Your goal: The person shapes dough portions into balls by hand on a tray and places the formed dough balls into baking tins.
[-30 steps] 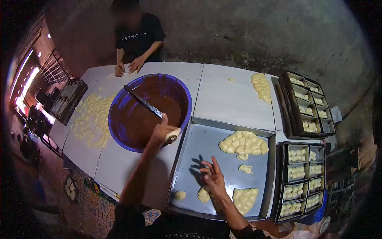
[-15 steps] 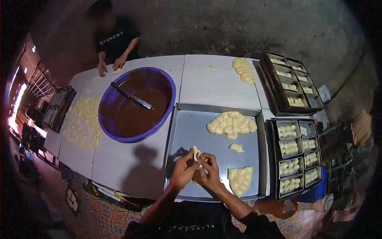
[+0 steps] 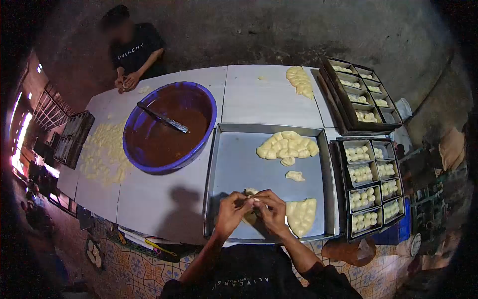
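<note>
My left hand (image 3: pixel 230 215) and my right hand (image 3: pixel 272 213) meet over the near side of a large metal tray (image 3: pixel 231 159). Their fingers pinch a small piece of dough (image 3: pixel 252 191), of which only a pale bit shows between them. A slab of dough balls pressed together (image 3: pixel 301 218) lies just right of my right hand. Farther back in the tray are a larger cluster of dough balls (image 3: pixel 288 146) and a small loose dough scrap (image 3: pixel 295 176).
A blue basin (image 3: pixel 213 119) of brown filling holds a long-handled spatula (image 3: pixel 172 122). Flattened dough pieces (image 3: pixel 105 152) cover the table's left. Divided baking pans (image 3: pixel 374 192) with dough balls stand at right, more pans (image 3: pixel 361 97) behind. A co-worker (image 3: pixel 137 55) handles something across the table.
My hands have drawn closer together around the dough, with the fingertips now meeting. The co-worker's hands have lifted from the tabletop and come together. The whole view has shifted slightly.
</note>
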